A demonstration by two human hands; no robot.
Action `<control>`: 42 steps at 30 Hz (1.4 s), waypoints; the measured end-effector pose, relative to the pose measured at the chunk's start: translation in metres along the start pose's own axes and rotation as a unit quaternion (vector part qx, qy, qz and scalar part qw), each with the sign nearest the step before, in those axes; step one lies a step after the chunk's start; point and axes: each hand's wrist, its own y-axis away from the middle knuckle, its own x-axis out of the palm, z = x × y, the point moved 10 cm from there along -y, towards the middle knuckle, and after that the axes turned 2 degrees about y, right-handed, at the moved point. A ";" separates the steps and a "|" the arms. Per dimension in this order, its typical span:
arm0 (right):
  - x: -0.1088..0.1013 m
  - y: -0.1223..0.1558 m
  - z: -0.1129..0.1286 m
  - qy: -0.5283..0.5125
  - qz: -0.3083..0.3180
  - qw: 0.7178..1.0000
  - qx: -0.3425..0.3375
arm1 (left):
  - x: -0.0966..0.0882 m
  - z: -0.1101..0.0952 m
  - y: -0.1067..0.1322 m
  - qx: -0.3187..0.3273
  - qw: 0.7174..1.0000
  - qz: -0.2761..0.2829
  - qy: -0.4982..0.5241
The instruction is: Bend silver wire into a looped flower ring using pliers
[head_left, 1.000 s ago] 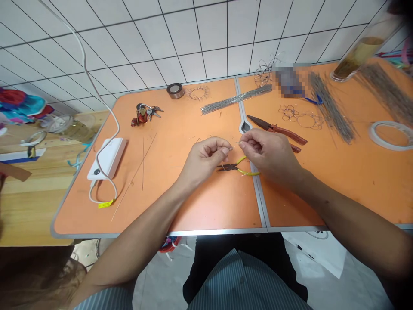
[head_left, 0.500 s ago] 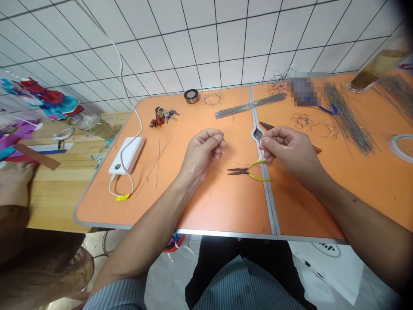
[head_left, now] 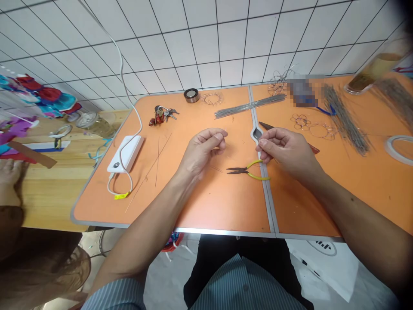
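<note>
Over the middle of the orange table (head_left: 209,206), my left hand (head_left: 201,151) is closed in a pinch, with the thumb against the fingertips. My right hand (head_left: 285,150) is pinched the same way about a hand's width to its right. A very thin wire seems to run between the two pinches, but it is too fine to make out. Small yellow-handled pliers (head_left: 248,171) lie on the table just below and between the hands, touched by neither.
A bundle of straight wires (head_left: 250,105), red-handled cutters (head_left: 267,126), wire loops (head_left: 309,125), a tape roll (head_left: 191,95), keys (head_left: 161,115), a white power bank (head_left: 125,153) with its cable and loose wires (head_left: 157,161) lie on the table. Another person's hand (head_left: 9,172) shows at far left.
My hands have drawn apart from almost touching to a hand's width. The view shifted, so the table's things sit further right in the picture.
</note>
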 end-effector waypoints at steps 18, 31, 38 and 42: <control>-0.052 -0.002 -0.003 0.617 0.023 0.786 -0.010 | -0.017 -0.031 0.000 0.105 0.988 -0.082 -0.080; -0.051 0.000 -0.016 0.695 -0.060 0.717 -0.007 | -0.020 -0.030 -0.004 0.122 0.989 -0.083 -0.027; -0.076 0.001 -0.014 0.516 -0.101 0.851 0.021 | -0.016 -0.030 -0.003 0.135 0.989 -0.060 -0.025; -0.065 0.003 -0.014 0.441 -0.060 0.895 0.030 | -0.008 -0.029 0.001 0.107 0.993 -0.049 0.011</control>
